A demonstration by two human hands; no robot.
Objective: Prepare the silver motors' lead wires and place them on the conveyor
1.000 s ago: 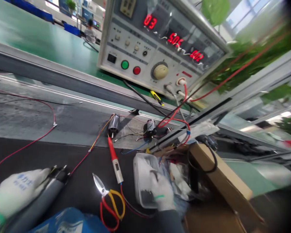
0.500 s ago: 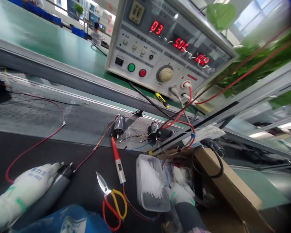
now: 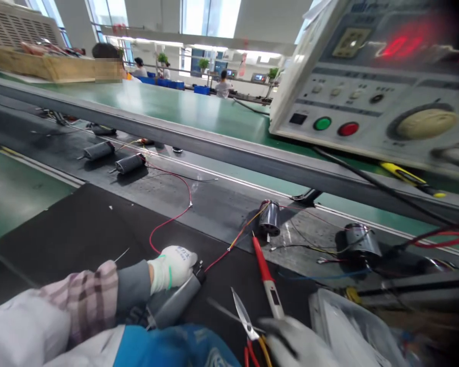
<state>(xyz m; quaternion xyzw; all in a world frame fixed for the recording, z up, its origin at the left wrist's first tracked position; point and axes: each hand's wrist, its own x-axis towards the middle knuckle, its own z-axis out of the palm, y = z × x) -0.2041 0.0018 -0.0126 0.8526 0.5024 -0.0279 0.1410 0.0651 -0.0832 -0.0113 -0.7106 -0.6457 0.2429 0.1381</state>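
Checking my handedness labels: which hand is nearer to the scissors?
Right. The right hand, blurred, is just right of the scissors, contact unclear; the left hand is farther off, to their left, holding the grey cylinder.

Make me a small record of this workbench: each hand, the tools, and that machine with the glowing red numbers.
Left hand: gloved, gripping a grey cylinder
Right hand: gloved, blurred, close by the scissors; whether it holds anything is unclear
Scissors: red and yellow handles, blades pointing away from the person
Pen-like tool: red and white, red end toward a silver cylinder
Machine: upper right, with a green button beside a red button; numbers blurred
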